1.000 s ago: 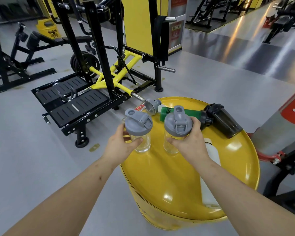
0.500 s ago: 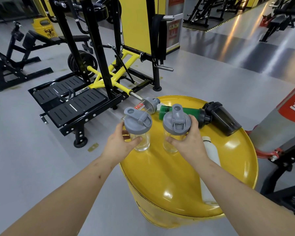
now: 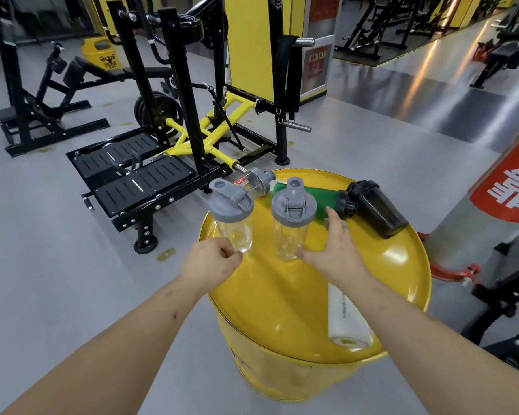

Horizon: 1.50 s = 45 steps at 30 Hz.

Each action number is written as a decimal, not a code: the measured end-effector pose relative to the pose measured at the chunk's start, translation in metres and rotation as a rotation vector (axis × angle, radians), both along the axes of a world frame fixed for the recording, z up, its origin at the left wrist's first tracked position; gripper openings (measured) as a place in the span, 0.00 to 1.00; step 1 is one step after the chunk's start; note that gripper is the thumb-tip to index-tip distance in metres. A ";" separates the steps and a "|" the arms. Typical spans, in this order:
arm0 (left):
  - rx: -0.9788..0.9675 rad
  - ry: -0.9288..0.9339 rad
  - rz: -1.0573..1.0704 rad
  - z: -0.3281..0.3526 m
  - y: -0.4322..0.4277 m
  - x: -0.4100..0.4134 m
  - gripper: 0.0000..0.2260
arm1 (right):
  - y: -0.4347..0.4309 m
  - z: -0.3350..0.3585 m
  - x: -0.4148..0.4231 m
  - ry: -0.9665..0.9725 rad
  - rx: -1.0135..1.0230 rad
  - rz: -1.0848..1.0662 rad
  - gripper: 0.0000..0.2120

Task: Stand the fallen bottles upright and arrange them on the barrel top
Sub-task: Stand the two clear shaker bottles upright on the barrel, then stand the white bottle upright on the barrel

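Two clear shaker bottles with grey lids stand upright on the yellow barrel top (image 3: 282,310): one at the left rim (image 3: 232,217), one beside it (image 3: 292,220). My left hand (image 3: 212,262) is curled shut just below the left bottle, holding nothing. My right hand (image 3: 331,250) is open, fingers spread, just off the right bottle. Behind them lie a clear bottle with a red label (image 3: 253,184), a green bottle (image 3: 324,200) and a black shaker (image 3: 375,209). A white bottle (image 3: 346,319) lies along the near right rim, partly under my right forearm.
A black and yellow gym machine (image 3: 174,139) with footplates stands on the grey floor to the left of the barrel. A red and grey column (image 3: 498,199) with a red base stands to the right. More black machines fill the background.
Both hands have let go of the two upright clear bottles and pulled back toward me. The left hand has curled shut; the right has opened with fingers spread.
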State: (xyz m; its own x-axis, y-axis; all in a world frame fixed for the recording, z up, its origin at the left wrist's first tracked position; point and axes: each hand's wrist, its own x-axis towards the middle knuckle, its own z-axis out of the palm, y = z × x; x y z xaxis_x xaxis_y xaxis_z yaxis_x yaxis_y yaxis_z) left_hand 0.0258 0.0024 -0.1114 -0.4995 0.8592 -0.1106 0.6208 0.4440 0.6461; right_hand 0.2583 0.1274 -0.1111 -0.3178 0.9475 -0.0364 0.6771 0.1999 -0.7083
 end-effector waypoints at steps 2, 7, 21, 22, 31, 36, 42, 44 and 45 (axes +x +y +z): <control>0.006 0.018 -0.056 0.000 0.000 0.012 0.10 | -0.002 0.004 0.010 -0.047 -0.005 -0.019 0.54; 0.010 0.080 -0.170 0.011 0.011 0.037 0.09 | -0.001 0.017 0.036 -0.135 0.018 -0.120 0.42; 0.104 -0.029 -0.344 0.013 0.035 0.076 0.08 | -0.008 0.013 0.066 -0.421 -0.346 -0.164 0.43; 0.101 -0.033 -0.346 0.012 0.036 0.078 0.08 | -0.008 0.013 0.067 -0.411 -0.362 -0.162 0.42; 0.086 -0.052 -0.373 0.008 0.055 0.117 0.07 | 0.005 0.013 0.072 -0.284 -0.540 -0.159 0.31; 0.073 -0.045 -0.363 0.007 0.062 0.134 0.06 | 0.012 0.010 0.084 -0.222 -0.552 -0.124 0.33; 0.081 -0.055 -0.302 0.008 0.064 0.140 0.06 | 0.027 0.010 0.098 -0.001 -0.505 -0.129 0.32; 0.081 -0.056 -0.298 0.009 0.064 0.142 0.06 | 0.035 0.013 0.102 0.078 -0.448 -0.123 0.34; 0.080 -0.054 -0.296 0.009 0.064 0.143 0.06 | 0.039 0.015 0.104 0.103 -0.406 -0.115 0.35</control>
